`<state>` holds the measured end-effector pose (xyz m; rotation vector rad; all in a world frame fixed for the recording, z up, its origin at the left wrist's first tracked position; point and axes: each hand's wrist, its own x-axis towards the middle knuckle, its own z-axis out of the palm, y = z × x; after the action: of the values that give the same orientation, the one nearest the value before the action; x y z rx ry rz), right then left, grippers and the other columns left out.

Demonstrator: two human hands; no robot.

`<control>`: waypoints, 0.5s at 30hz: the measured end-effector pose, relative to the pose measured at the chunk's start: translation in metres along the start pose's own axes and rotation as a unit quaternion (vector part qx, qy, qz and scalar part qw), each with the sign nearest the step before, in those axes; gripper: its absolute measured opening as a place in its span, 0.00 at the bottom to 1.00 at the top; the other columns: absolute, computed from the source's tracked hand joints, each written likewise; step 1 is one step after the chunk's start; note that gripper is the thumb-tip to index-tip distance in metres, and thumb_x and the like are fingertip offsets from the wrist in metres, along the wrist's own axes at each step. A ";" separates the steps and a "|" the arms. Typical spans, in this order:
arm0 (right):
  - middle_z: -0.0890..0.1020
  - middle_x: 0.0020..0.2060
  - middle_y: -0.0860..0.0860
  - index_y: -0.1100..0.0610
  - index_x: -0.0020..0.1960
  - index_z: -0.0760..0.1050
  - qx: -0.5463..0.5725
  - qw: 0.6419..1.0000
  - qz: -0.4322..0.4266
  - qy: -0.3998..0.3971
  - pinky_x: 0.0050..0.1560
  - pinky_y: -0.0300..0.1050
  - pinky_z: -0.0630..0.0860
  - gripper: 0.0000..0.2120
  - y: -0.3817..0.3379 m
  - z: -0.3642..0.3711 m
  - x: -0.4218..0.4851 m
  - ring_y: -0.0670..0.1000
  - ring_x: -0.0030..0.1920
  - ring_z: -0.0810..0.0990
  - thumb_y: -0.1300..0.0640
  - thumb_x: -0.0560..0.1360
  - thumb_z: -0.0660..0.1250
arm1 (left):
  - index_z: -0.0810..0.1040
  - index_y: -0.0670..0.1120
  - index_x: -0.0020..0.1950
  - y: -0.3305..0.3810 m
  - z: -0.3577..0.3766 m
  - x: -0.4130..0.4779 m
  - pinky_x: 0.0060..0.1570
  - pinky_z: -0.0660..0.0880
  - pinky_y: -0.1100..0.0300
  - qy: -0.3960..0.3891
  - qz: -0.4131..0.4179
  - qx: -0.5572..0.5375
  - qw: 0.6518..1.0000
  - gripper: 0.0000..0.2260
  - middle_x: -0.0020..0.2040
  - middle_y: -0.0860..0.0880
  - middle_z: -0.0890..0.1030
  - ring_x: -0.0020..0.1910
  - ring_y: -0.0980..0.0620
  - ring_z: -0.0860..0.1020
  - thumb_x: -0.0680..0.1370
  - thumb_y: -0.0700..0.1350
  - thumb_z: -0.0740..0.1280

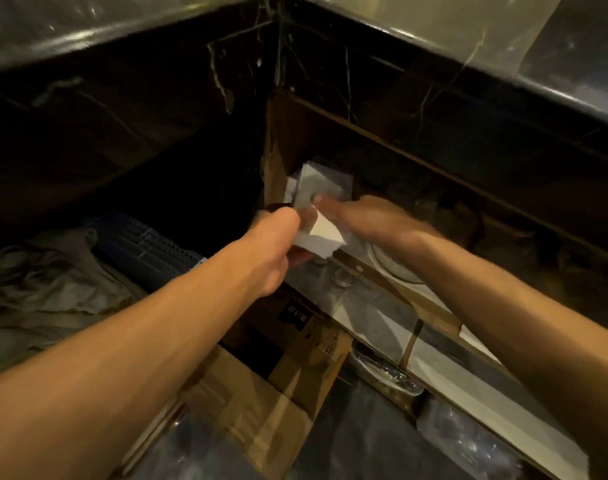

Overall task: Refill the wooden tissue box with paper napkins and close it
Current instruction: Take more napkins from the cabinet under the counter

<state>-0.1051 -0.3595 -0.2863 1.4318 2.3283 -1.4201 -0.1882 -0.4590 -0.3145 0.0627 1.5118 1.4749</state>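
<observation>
Both of my arms reach down into a dim corner under a dark marble counter. My left hand [278, 244] is closed around the near end of a white stack of paper napkins [321, 233]. My right hand [361, 216] lies across the far side of the same stack, fingers pointing left. A plastic-wrapped pack of white napkins [325, 183] sits just behind the hands, inside a tall open cardboard carton [278, 147]. No wooden tissue box is visible. Motion blur softens both hands.
A flattened cardboard box [261, 403] lies below my left forearm. A blue plastic crate [140, 244] and crumpled cloth [46, 282] sit at the left. Clear plastic packs [382, 299] fill the carton under my right arm. Dark marble walls [434, 98] close the corner.
</observation>
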 end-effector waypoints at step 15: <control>0.84 0.54 0.50 0.51 0.63 0.77 0.270 0.952 0.046 -0.138 0.52 0.41 0.81 0.18 -0.053 -0.018 -0.227 0.46 0.53 0.84 0.45 0.77 0.64 | 0.77 0.50 0.64 0.093 -0.095 -0.218 0.48 0.78 0.57 -0.225 -0.003 0.260 0.939 0.13 0.54 0.47 0.82 0.53 0.49 0.81 0.80 0.41 0.64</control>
<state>-0.0086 -0.5070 -0.1327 1.3019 1.7562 -2.1742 -0.1902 -0.6417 -0.1363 0.6666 1.4666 0.9325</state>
